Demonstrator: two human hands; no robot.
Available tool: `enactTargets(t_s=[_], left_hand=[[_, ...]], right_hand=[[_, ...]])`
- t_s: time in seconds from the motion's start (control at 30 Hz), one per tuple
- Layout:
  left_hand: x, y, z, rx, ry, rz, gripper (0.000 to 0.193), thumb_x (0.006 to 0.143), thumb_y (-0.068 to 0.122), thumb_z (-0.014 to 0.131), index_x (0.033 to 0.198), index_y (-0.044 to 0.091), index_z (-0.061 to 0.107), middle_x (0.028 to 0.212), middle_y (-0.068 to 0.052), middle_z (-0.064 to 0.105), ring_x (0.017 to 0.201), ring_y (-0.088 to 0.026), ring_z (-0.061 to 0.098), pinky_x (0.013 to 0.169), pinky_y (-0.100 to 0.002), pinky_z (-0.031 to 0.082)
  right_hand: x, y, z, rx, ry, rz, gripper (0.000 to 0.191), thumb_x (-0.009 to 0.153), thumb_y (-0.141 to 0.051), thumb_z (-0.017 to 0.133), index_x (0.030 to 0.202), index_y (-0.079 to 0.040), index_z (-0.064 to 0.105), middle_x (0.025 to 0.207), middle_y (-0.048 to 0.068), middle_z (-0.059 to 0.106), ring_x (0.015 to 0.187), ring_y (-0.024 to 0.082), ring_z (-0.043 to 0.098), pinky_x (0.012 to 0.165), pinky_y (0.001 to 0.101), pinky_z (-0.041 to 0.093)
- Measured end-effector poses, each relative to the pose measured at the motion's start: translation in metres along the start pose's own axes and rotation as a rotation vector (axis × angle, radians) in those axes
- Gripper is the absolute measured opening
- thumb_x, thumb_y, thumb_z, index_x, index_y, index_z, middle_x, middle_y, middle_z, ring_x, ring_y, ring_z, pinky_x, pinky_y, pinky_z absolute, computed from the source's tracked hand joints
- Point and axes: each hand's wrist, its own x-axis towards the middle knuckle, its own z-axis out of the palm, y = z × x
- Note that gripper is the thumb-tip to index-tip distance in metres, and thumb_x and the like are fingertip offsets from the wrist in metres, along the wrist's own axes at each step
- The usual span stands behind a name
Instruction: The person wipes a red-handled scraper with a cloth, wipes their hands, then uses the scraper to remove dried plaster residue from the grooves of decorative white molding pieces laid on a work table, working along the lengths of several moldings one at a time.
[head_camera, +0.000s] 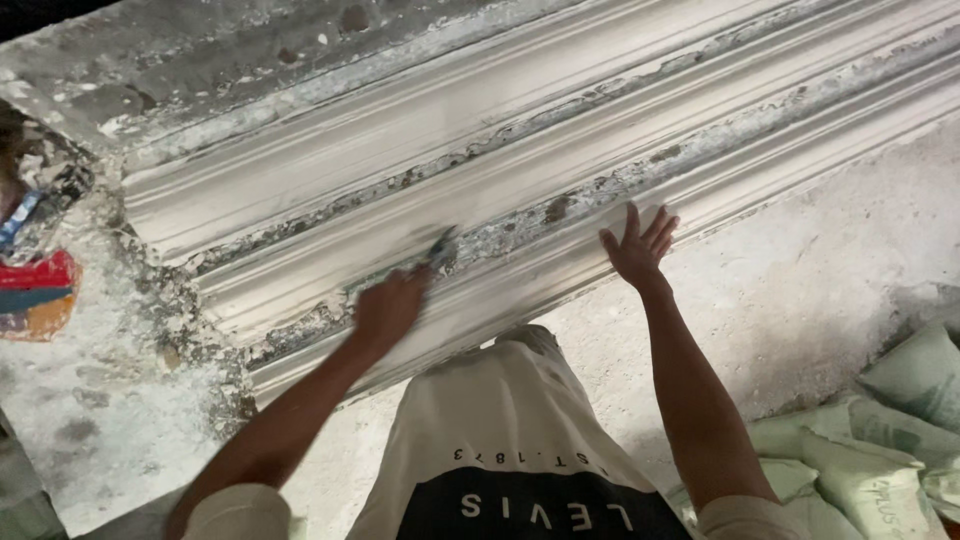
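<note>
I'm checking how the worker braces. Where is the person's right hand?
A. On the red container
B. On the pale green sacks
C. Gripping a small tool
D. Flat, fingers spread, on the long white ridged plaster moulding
D: the right hand lies open on the long white ridged plaster moulding.

head cam | looks steeply down over chest | close on plaster moulding (560, 170)

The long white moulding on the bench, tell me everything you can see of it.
The moulding is a long, whitish, plaster-like piece with parallel ridges and grooves, lying slantwise on a rough grey bench. Flaky grey residue lines several grooves. Its near end is cut square. The right hand rests flat on its lower edge, fingers spread. The left hand holds a small tool, blurred, against a middle groove.
</note>
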Motion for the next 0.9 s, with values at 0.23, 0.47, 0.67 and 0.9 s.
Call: enactTargets(t_s=[0.23,0.47,0.67,0.9], left_hand=[[0.129,0.152,0.035,-0.176,0.064,0.01,0.025,0.104,0.027,0.048,0.116,0.014,0.065,0.096,-0.023,0.069,0.081,-0.044,0.07,0.067,-0.06,0.054],[0.092,0.106,0.021,-0.166,-0.071,0.034,0.026,0.095,0.021,0.054,0.118,0.021,0.067,0.096,-0.02,0.07,0.082,-0.043,0.071,0.07,-0.058,0.054],[0.043,0.062,0.022,0.001,-0.108,-0.118,0.037,0.097,0.026,0.054,0.132,0.027,0.064,0.097,-0.02,0.068,0.073,-0.043,0.071,0.061,-0.058,0.056],[0.162,0.187,0.074,-0.055,-0.023,-0.037,0.028,0.102,0.02,0.048,0.123,0.018,0.067,0.098,-0.023,0.071,0.083,-0.045,0.071,0.071,-0.06,0.056]], right_hand=[[-0.004,-0.009,-0.013,0.047,-0.015,0.042,0.094,0.093,-0.073,0.054,0.166,-0.026,0.019,0.167,0.034,-0.015,0.151,0.058,-0.024,0.116,0.0791,0.001],[-0.008,0.004,-0.011,0.056,0.027,-0.004,0.091,0.095,-0.071,0.055,0.166,-0.025,0.021,0.168,0.034,-0.013,0.151,0.057,-0.022,0.115,0.0796,0.002],[-0.002,0.019,0.0,0.009,0.093,-0.029,0.088,0.098,-0.066,0.056,0.166,-0.02,0.025,0.167,0.035,-0.01,0.151,0.059,-0.018,0.115,0.0805,0.004],[-0.006,0.03,-0.005,0.019,0.198,-0.08,0.083,0.099,-0.061,0.056,0.163,-0.016,0.029,0.166,0.039,0.0,0.151,0.062,-0.009,0.113,0.0807,0.006]])
